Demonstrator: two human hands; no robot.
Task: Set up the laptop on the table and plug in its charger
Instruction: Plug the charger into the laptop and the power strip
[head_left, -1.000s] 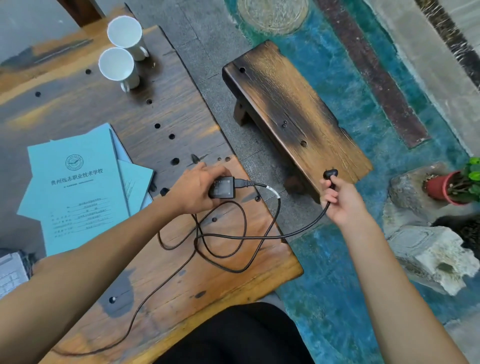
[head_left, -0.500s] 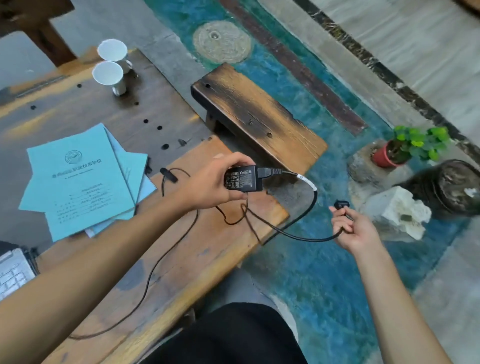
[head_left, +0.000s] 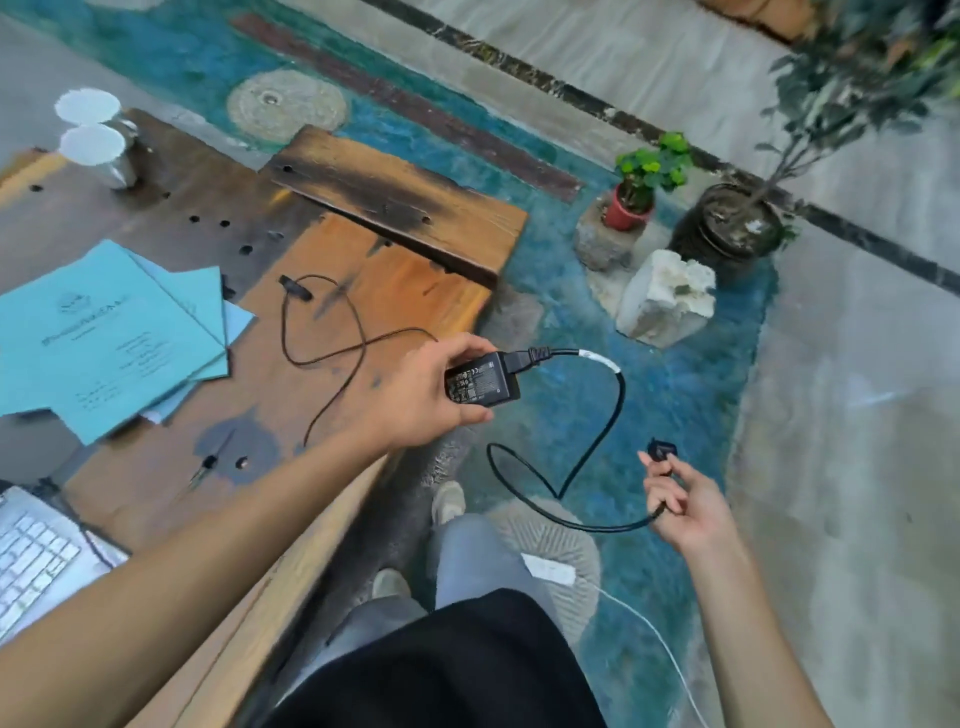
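A: Left hand (head_left: 421, 400)?
B: Closed round the charger brick (head_left: 482, 384), held just past the table (head_left: 291, 395) edge.
A: Right hand (head_left: 685, 506)?
B: Fingers pinching the plug (head_left: 661, 450); the cable (head_left: 605, 431) loops between the hands.
A: Laptop (head_left: 36, 566)?
B: Keyboard corner showing, on the table's near left.

Booklets (head_left: 111, 338) left of cable (head_left: 322, 332)
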